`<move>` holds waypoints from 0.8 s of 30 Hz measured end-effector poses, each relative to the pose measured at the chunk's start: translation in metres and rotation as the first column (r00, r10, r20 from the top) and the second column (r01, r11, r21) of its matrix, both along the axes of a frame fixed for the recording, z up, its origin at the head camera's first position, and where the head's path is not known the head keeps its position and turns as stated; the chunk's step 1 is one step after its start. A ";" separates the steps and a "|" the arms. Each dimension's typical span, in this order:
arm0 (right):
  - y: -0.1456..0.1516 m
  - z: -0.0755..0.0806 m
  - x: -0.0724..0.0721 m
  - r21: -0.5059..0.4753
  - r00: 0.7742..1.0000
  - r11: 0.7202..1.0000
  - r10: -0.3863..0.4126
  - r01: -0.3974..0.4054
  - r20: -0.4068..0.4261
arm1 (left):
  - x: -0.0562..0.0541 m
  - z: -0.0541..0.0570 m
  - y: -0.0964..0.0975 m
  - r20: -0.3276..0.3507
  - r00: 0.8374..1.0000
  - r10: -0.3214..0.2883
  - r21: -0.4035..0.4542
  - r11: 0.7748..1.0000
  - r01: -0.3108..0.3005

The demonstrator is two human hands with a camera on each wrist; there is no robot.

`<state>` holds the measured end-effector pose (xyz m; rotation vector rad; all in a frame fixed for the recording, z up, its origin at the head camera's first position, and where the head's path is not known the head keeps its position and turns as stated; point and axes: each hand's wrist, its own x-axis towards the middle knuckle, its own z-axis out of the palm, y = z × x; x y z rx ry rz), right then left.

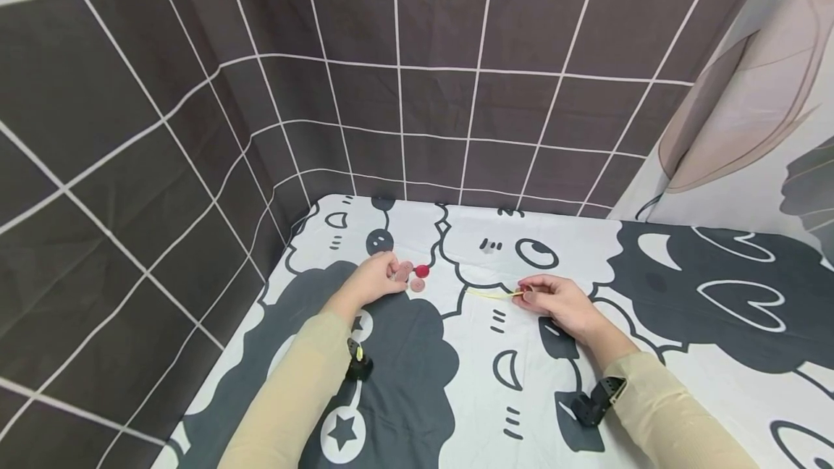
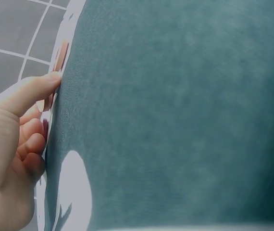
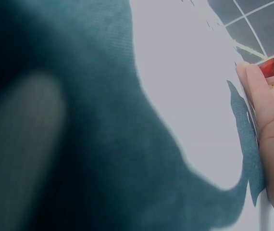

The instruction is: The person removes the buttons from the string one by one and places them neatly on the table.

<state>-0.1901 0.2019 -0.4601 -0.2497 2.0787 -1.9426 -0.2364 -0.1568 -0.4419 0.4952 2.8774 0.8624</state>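
Note:
My left hand (image 1: pixel 380 279) is low over the sheet, thumb and fingertips around the edge of a pink disc (image 1: pixel 402 276). A second pink disc (image 1: pixel 418 284) and a red disc (image 1: pixel 422 271) lie just to its right. In the left wrist view, the thumb reaches toward a pinkish disc seen edge-on (image 2: pixel 61 55), and the other fingers curl below. My right hand (image 1: pixel 559 302) pinches a small red piece (image 3: pixel 268 67) with a yellow string (image 1: pixel 489 294) at it. The string trails left across the sheet; the fingers partly hide the red piece.
A sheet (image 1: pixel 478 353) printed with black and white cartoon shapes covers the surface under both hands. Behind and to the left hangs a dark curtain (image 1: pixel 436 100) with a white grid. A pale patterned cloth (image 1: pixel 749 107) hangs at the right.

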 end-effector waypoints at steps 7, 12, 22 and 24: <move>0.000 0.001 0.000 0.010 1.000 1.000 -0.003 0.003 0.004 | 0.001 0.001 0.000 0.015 1.000 0.008 0.026 1.000 -0.009; 0.000 0.000 0.000 0.009 1.000 1.000 -0.002 0.002 0.009 | 0.001 0.001 -0.001 0.024 1.000 0.015 0.031 0.999 -0.016; 0.001 -0.001 -0.001 0.037 1.000 0.999 -0.002 0.002 0.002 | 0.001 0.004 -0.001 0.017 0.999 0.032 0.064 0.997 -0.033; 0.001 0.000 -0.001 0.031 1.000 1.000 -0.002 0.002 0.003 | 0.001 0.005 0.000 0.013 0.999 0.039 0.071 0.997 -0.040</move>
